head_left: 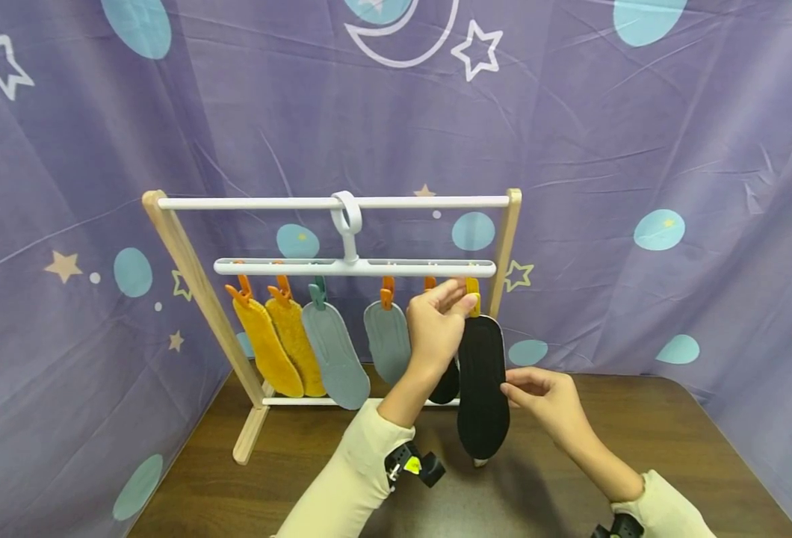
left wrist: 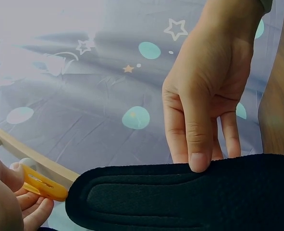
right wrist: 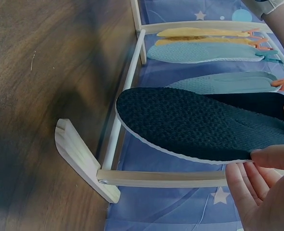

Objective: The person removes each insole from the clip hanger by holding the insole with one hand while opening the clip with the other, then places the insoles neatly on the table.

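Note:
At the rack's right end, a black insole (head_left: 482,388) hangs toe down below a yellow clip (head_left: 473,297). My left hand (head_left: 434,329) pinches the clip between thumb and fingers; the left wrist view shows the clip (left wrist: 44,184) at the insole's narrow end. Lower down, my right hand (head_left: 549,403) holds the insole's right edge, its thumb on the near face in the left wrist view. A second black insole (head_left: 444,385) hangs behind my left forearm, partly hidden. Next to it a grey-blue insole (head_left: 388,340) hangs from an orange clip (head_left: 387,293).
A white hanger bar (head_left: 288,267) hooks over the top rail (head_left: 248,203) of a wooden rack. Further left hang another grey-blue insole (head_left: 335,359) from a green clip and two yellow insoles (head_left: 268,347) from orange clips. Rack feet (right wrist: 81,159) stand on the brown table (head_left: 638,433) before a purple curtain.

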The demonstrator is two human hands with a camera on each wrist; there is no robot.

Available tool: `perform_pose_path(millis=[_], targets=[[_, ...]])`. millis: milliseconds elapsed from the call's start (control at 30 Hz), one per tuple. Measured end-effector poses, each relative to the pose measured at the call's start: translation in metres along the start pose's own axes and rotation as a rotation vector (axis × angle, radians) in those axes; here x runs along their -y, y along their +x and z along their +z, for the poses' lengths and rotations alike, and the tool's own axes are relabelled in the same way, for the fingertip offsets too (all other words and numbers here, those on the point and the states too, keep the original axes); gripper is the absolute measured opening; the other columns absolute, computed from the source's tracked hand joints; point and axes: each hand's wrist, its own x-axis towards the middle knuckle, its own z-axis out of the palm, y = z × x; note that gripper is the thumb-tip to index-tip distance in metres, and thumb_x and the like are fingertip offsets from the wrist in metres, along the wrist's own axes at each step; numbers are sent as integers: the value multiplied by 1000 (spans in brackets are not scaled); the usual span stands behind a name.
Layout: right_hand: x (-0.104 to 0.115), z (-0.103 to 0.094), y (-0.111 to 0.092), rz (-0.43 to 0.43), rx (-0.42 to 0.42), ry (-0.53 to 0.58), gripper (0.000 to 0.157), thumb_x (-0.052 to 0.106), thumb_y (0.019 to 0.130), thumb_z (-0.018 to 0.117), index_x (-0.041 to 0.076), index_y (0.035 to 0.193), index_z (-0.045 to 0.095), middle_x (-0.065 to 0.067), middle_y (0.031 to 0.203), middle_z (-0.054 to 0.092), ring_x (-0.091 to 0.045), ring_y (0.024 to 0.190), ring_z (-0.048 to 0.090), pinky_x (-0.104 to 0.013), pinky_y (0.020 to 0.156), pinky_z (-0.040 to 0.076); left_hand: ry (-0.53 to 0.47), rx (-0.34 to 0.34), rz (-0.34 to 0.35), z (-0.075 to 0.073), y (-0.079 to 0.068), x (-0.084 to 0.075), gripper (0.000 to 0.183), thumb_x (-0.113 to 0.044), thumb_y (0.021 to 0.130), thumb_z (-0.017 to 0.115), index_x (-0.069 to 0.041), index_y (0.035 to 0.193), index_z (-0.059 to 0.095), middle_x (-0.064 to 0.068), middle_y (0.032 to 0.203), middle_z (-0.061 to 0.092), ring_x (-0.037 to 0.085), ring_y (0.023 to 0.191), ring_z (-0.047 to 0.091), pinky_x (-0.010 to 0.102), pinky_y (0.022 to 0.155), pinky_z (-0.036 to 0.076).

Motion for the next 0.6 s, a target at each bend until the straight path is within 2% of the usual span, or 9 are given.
perform_pose_path(millis=[600], targets=[[-6,-9,0,4,-14,-46,17,0,88,77,-8,103,75,-22,94,77,-5,75,74,-25,67,63,18,19,8,-2,1,4,24,3,87,76,9,111,74,24,107,76,33,102,75,28,85,61]])
